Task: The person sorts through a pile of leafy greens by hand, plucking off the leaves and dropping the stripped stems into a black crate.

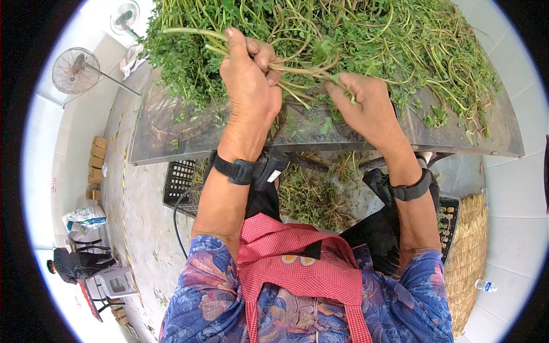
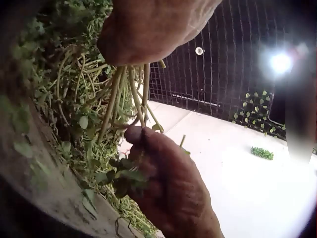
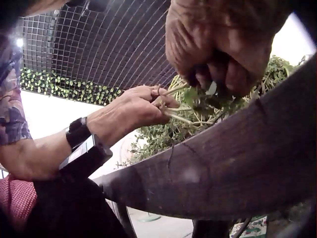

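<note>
My left hand point(image 1: 250, 83) grips a small bunch of long green stems point(image 2: 116, 91), whose ends stick out on both sides of the fist. Opposite it, my right hand point(image 1: 369, 106) pinches the leafy end of stems point(image 1: 306, 71) that stretch between the two hands. In the right wrist view, green leaves point(image 3: 200, 99) show under the curled fingers of that hand. Both hands are raised over the near edge of a dark table point(image 1: 189, 140). Behind them a large heap of leafy green stems point(image 1: 366, 37) covers the tabletop.
Below the table edge, black plastic crates point(image 1: 178, 177) stand on either side of more cut greens point(image 1: 314, 194). A standing fan point(image 1: 76, 70) is at the left. Farther back on that side, another person point(image 1: 80, 266) is near a small table. Woven matting point(image 1: 472, 251) lies at the right.
</note>
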Motion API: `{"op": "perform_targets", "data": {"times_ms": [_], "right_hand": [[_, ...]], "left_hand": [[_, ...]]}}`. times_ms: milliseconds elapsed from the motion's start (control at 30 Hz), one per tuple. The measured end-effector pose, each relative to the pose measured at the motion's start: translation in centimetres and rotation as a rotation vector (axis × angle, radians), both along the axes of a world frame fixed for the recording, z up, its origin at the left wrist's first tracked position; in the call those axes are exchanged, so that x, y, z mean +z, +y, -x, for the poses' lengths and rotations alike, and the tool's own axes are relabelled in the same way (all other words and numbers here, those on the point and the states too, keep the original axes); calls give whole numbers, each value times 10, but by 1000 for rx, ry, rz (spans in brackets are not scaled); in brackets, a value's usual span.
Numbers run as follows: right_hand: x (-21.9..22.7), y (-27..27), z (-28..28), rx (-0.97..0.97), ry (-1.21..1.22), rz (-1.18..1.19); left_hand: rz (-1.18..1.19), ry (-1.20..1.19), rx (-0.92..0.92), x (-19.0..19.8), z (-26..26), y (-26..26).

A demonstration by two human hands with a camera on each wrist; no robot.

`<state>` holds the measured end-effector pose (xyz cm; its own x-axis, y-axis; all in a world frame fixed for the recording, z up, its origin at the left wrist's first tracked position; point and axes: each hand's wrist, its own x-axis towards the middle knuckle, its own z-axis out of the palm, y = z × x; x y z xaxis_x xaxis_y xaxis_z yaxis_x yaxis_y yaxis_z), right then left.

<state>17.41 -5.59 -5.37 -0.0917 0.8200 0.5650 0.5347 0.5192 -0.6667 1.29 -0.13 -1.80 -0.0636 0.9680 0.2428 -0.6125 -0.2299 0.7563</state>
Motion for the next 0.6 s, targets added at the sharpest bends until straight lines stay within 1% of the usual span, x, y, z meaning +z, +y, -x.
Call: {"op": "perform_targets", "data": {"times_ms": [33, 67, 133, 200, 233, 267, 333, 367, 433, 467, 533, 567, 600], "right_hand": [[-1, 2, 0, -60, 41, -6], [4, 2, -2, -59, 41, -7], [18, 2, -7, -139, 1019, 494], [18, 13, -38, -197, 1293, 418], [10, 16, -59, -43, 1297, 352], [18, 11, -62, -14, 1288, 315], [33, 2, -56, 8, 1109, 254], [31, 3, -56, 9, 1110, 255], [26, 6, -56, 134, 715, 212], [27, 5, -51, 133, 715, 213], [32, -3, -34, 49, 106, -84], [35, -6, -31, 43, 58, 64], [34, -6, -31, 43, 59, 66]], "left_hand": [[15, 15, -12, 1, -4, -5], [30, 30, -24, 3, -7, -8], [-4, 20, -7, 3, -6, -7], [-37, 8, 9, 3, -2, -4], [-77, 23, 9, 4, 3, -1], [-114, 37, 10, 4, 6, 0], [-64, 57, 29, 5, 1, -3], [-81, 81, -15, 4, -1, -4], [-108, 107, -72, 5, -3, -5], [-108, 107, -72, 5, -4, -6], [-110, 162, -65, 5, -6, -8], [-109, 161, -65, 4, -6, -8], [-133, 161, -92, 3, -6, -7]]}}
